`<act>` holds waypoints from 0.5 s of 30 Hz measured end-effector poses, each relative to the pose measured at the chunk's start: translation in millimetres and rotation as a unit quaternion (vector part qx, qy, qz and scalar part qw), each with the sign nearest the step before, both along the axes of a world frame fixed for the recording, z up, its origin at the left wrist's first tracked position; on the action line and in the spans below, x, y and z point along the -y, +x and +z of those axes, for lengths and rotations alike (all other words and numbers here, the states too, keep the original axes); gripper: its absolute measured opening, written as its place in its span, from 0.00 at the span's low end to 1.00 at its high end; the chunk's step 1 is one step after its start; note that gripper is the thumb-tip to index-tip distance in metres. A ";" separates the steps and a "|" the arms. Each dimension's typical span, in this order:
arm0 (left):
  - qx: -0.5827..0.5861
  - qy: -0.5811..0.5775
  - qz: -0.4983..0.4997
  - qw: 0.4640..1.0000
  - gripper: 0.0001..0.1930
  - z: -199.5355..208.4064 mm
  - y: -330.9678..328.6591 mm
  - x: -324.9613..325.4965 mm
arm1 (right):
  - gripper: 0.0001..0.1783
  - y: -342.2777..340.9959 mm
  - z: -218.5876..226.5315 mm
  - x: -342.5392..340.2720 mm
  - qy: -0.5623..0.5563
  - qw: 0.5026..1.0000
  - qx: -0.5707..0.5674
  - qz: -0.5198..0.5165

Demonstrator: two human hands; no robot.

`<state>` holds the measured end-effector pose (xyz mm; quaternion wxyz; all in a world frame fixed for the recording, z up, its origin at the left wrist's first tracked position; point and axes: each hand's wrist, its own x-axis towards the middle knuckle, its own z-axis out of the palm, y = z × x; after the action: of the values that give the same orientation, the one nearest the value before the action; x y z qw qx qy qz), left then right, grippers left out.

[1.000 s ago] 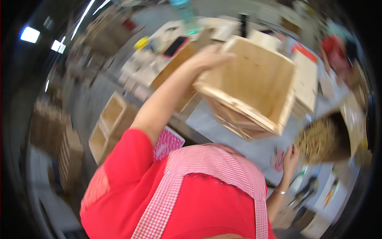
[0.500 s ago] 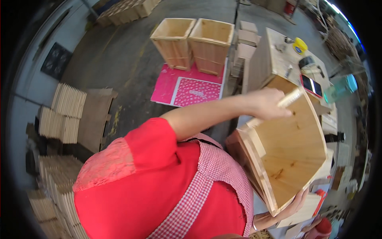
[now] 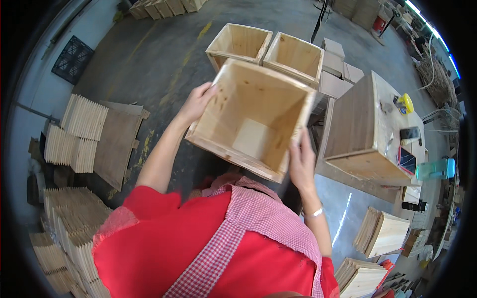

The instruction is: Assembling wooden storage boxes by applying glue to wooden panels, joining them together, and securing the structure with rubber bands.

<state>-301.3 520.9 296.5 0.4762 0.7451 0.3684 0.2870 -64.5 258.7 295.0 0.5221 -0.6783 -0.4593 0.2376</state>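
Between my two hands I hold a tapered wooden box with its open mouth facing up toward me. Its pale square bottom shows inside. My left hand is closed on the box's left rim, and my right hand grips the right wall near the front corner. The box hangs in front of my apron, off the bench. Just past it stand two similar open wooden boxes, a left one and a right one; the held box hides their lower parts.
At the right, a wooden worktop carries a yellow tub, a phone and a teal bottle. Stacked boards lie on a grey table. More slatted panels are piled at the left. A black crate leans on the wall.
The box has moved from the right side to in front of me and turned mouth-up. My left hand has come back left with it; my view has swung too.
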 end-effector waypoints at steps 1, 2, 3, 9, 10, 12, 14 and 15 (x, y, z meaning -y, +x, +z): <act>0.017 -0.011 0.020 1.000 0.16 -19.8 -12.4 -18.4 | 0.31 -6.7 -5.5 -29.3 -0.067 0.994 -0.086 0.028; 0.013 -0.017 0.016 1.000 0.16 -37.4 -23.4 -38.2 | 0.32 -10.2 -33.1 -59.9 0.030 0.999 0.017 0.040; 0.027 -0.027 0.041 0.998 0.16 -57.5 -34.7 -58.0 | 0.33 -15.4 -38.7 -85.7 -0.025 0.998 -0.024 0.059; 0.009 -0.025 0.069 0.997 0.17 -131.5 -45.9 -151.1 | 0.33 -18.0 -111.0 -177.1 -0.058 0.996 -0.050 0.052; 0.019 -0.069 0.092 0.993 0.18 -156.1 -57.0 -170.8 | 0.32 -22.0 -122.8 -187.8 -0.111 0.990 -0.080 0.041; -0.082 -0.080 0.093 0.989 0.17 -169.3 -65.3 -190.9 | 0.29 -24.2 -142.9 -209.5 -0.137 0.987 -0.067 0.056; -0.231 0.017 0.015 0.973 0.18 -195.8 -112.5 -241.6 | 0.23 -23.5 -178.6 -224.8 -0.151 0.952 -0.146 0.223; -0.137 -0.082 0.028 0.987 0.20 -180.5 -73.6 -229.2 | 0.20 -24.1 -196.7 -226.0 -0.068 0.989 -0.004 0.129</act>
<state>-374.9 750.2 116.0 0.4727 0.7252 0.4731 0.1638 -88.6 484.7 98.3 0.4415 -0.6463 -0.5239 0.3361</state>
